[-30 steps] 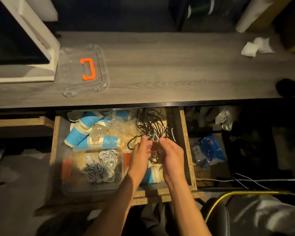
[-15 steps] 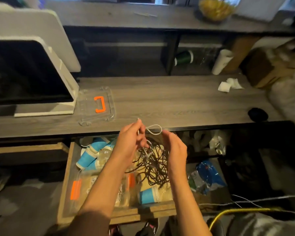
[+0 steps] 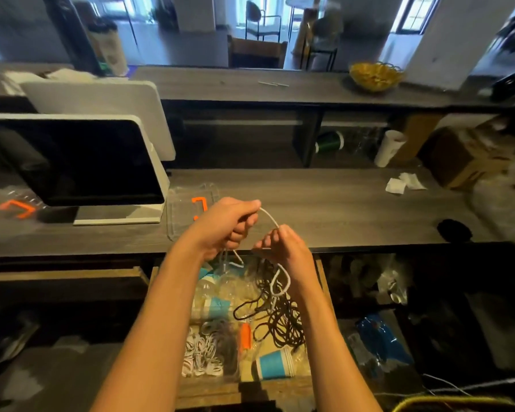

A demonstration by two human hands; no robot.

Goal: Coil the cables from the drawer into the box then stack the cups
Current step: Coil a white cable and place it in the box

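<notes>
White cable spans both hands above the open drawer: the left hand pinches one end, the right hand pinches further along, likely forming a loop; its slack hangs into the dark cable tangle beside the clear box, below the worktop

Two hands up over the desk: the left hand and the right hand, sharing one white cable. One black cable tangle below in the one open drawer. One blue paper cup shows whole. Two clear lids with orange handles on the desk: one, two. One monitor.
</notes>
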